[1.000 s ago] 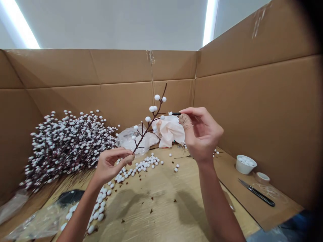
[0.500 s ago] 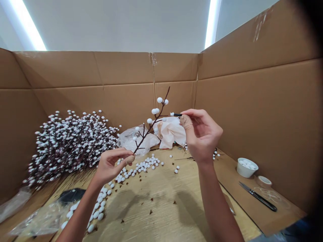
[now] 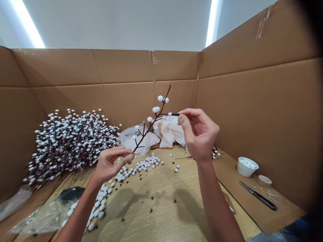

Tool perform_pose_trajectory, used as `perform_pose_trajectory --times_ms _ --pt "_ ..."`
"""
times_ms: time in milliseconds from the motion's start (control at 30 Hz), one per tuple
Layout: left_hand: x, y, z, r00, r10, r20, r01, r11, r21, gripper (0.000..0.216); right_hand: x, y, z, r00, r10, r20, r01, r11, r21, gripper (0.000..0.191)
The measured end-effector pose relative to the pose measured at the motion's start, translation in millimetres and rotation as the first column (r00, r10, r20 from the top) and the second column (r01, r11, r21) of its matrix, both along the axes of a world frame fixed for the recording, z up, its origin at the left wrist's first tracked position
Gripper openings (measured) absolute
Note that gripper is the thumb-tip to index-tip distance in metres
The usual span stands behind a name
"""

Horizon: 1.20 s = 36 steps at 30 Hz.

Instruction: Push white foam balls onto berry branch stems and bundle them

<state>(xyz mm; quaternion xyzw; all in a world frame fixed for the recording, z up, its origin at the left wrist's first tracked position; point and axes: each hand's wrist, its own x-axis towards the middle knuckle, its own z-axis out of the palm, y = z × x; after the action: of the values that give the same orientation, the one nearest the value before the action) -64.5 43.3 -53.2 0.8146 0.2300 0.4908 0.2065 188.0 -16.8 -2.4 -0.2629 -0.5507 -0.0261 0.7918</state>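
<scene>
Between its thumb and fingertips, my left hand [image 3: 111, 165] pinches the lower end of a brown artificial berry branch [image 3: 147, 130], which slants up to the right. White berries [image 3: 155, 109] sit on several of its twigs, while a few lower twigs are bare. My right hand [image 3: 200, 132], its thumb wrapped in tan tape, pinches a thin black stick [image 3: 174, 114] with a whitish tip. That tip is at the end of a right-hand twig; whether the two touch I cannot tell.
Loose white berries [image 3: 146, 163] and brown bits lie on the wooden table. A large bundle of berry branches [image 3: 75, 143] rests at left, plastic bags [image 3: 37, 218] nearby. At right are a white cup of berries [image 3: 247, 168], a tape roll [image 3: 264, 180] and black-handled snips [image 3: 259, 196]. Cardboard walls surround everything.
My right hand has moved slightly left, bringing the stick's whitish tip from just beside the twig to its end. My left hand and the branch have barely shifted.
</scene>
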Motion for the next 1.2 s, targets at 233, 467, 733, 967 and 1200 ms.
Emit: perform_pose_trajectory --times_ms 233,467,733,967,1200 --pt "-2 1 -0.3 0.999 0.023 -0.027 -0.023 1.0 0.014 0.006 1 2 0.2 0.998 0.051 -0.023 -0.051 0.999 -0.009 0.005" --pt "-2 1 1.9 0.998 0.023 -0.06 -0.018 0.996 0.085 0.007 2 3 0.4 0.997 0.069 -0.024 -0.069 0.997 -0.02 0.005" --pt "-4 1 3.1 0.996 0.084 -0.029 -0.081 0.992 0.094 0.007 3 5 0.5 0.998 0.058 0.001 -0.058 0.998 -0.039 0.004" --pt "-11 8 -0.6 0.996 0.085 0.028 -0.087 0.991 0.1 0.013 8 8 0.8 0.998 0.061 -0.002 -0.061 0.998 -0.031 0.003" --pt "-9 6 3.5 0.995 0.101 0.002 -0.101 0.985 0.139 0.011 14 5 2.1 0.999 0.047 -0.022 -0.047 0.999 -0.018 0.003"
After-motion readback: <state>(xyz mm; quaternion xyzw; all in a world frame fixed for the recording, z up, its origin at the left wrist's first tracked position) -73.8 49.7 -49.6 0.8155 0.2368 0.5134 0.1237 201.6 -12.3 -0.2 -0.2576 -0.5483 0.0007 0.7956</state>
